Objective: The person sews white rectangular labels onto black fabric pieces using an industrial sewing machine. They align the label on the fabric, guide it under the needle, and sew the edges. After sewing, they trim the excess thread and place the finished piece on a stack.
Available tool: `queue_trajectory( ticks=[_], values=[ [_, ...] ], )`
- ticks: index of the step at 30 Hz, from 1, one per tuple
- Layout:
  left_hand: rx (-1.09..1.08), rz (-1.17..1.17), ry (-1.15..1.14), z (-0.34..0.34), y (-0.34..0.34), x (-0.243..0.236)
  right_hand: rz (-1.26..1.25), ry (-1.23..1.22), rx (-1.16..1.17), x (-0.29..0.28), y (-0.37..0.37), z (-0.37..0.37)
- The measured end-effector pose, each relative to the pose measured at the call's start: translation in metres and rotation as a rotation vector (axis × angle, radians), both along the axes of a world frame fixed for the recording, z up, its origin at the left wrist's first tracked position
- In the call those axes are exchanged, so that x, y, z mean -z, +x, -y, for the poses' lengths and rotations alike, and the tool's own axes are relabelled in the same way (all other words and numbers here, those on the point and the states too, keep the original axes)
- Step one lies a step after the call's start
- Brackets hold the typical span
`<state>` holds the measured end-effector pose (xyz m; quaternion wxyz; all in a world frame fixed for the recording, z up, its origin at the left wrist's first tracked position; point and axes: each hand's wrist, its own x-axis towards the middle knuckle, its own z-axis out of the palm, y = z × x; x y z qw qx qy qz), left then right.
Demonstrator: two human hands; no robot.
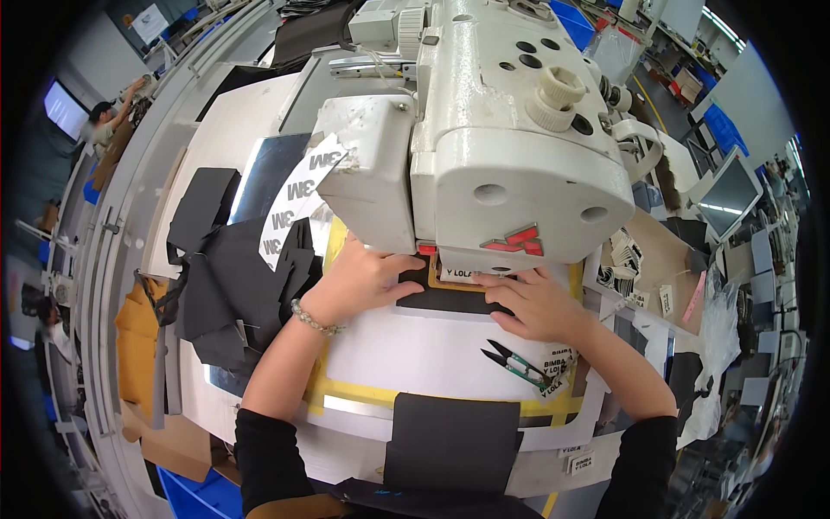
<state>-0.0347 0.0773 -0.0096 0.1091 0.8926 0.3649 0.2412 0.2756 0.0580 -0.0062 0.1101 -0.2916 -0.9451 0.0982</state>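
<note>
Fingers of left hand and right hand touch black material beneath white sewing machine; whether either grips cannot be told. White label sits between both hands; green-handled snips lie near the right

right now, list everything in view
Sewing machine: one, cream, upper centre
Dark piece: one, black, under machine
Label: one, white and black, between the hands
Snips: one, green and black, below right hand
Loose labels: several, white and black, beside snips
Piled pieces: several, black, left
Strip: one, white and grey, beside pile
Flat panel: one, black, near edge
Open box: one, brown, right, holding labels
Plastic bag: one, clear, far right
Folded piece: one, mustard, far left
Monitor: one, grey, upper right
Coworker: at least one, pale top, upper left
Left hand: one, bare, dark piece's left end
Right hand: one, bare, dark piece's right end
</note>
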Motion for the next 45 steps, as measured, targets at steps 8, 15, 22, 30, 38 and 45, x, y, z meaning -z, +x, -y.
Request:
queue_trajectory(
  ticks=[8, 15, 22, 30, 38, 45],
  values=[
    [-0.043, -0.003, 0.073, 0.002, -0.003, -0.002, -0.01, 0.037, 0.003, -0.002, 0.0, 0.001],
    [0.03, 0.095, 0.072, 0.007, 0.009, -0.001, 0.021, 0.062, 0.001, 0.002, 0.001, 0.001],
    [0.139, 0.025, 0.125, 0.003, 0.03, 0.003, -0.014, 0.077, -0.002, 0.0, 0.001, 0.002],
    [0.126, -0.068, -0.064, 0.001, 0.034, -0.004, -0.056, 0.037, -0.011, -0.006, 0.002, -0.001],
    [0.167, -0.003, -0.073, -0.003, 0.041, -0.002, -0.089, -0.017, 0.018, -0.001, 0.003, -0.002],
    [0.186, 0.007, 0.006, -0.003, 0.042, -0.004, -0.079, 0.073, -0.052, -0.003, -0.002, -0.004]
  ],
)
